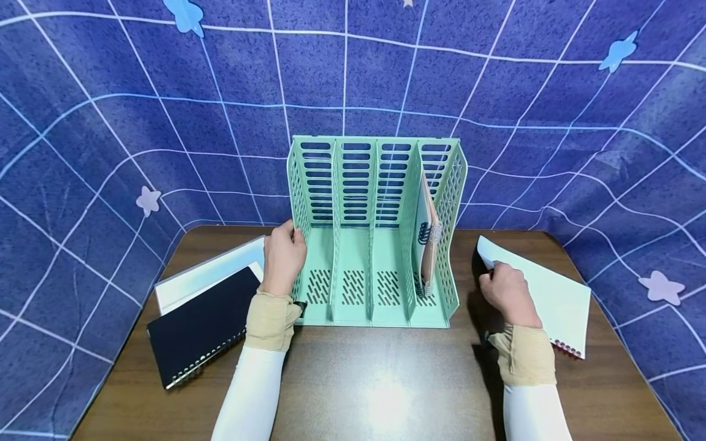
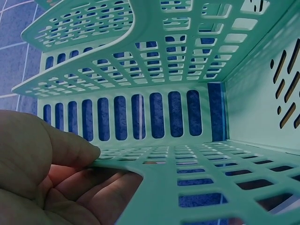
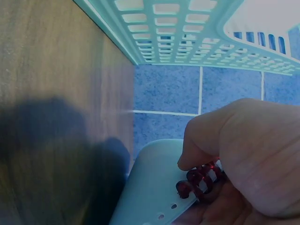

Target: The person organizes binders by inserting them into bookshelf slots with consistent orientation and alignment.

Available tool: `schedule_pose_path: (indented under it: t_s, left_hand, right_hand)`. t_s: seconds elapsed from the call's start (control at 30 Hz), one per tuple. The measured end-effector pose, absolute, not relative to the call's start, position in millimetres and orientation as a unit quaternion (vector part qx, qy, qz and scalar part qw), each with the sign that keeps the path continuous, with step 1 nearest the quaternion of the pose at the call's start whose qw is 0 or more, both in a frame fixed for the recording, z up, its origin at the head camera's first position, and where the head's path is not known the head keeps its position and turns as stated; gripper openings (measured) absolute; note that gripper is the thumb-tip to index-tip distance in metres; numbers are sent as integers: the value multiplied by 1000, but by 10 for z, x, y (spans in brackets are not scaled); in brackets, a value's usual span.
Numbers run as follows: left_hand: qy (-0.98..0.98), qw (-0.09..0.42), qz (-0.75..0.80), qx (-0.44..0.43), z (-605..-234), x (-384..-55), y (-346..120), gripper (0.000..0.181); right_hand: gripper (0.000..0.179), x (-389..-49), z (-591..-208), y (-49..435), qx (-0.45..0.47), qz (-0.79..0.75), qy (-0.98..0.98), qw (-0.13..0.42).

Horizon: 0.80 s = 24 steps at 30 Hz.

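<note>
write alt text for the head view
A left hand grips the left wall of a green four-slot file rack; the right hand grips a pale red-coiled notebook. Spiral notebooks stand in the rightmost slot; a black spiral notebook lies left.

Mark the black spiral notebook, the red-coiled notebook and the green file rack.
Black spiral notebook (image 1: 205, 326): head view, middle of its cover.
Red-coiled notebook (image 1: 553, 297): head view, on its pale face.
Green file rack (image 1: 353, 250): head view, bare floor, second compartment from left.
</note>
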<state>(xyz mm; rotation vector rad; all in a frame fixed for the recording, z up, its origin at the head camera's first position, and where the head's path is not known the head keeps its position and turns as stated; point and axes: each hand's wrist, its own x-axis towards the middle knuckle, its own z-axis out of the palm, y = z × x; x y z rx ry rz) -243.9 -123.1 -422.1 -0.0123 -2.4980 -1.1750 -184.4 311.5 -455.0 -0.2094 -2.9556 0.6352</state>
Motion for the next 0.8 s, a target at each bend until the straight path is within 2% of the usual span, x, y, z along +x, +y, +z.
schedule_pose_path:
  t_s: [0.23, 0.53, 0.8]
  left_hand:
    - [-889, 190, -416, -7, -4217, -2438, -1227, 32]
    - [-887, 193, -420, -10, -4208, -2439, -1227, 33]
    - [-888, 196, -416, -11, -4208, -2436, -1224, 33]
  right_hand:
    - [15, -1818, -4482, 3160, -73, 214, -972, 69]
    - [12, -1741, -4347, 3218, -72, 225, -962, 135]
    - [7, -1675, -4218, 3234, -80, 226, -959, 150]
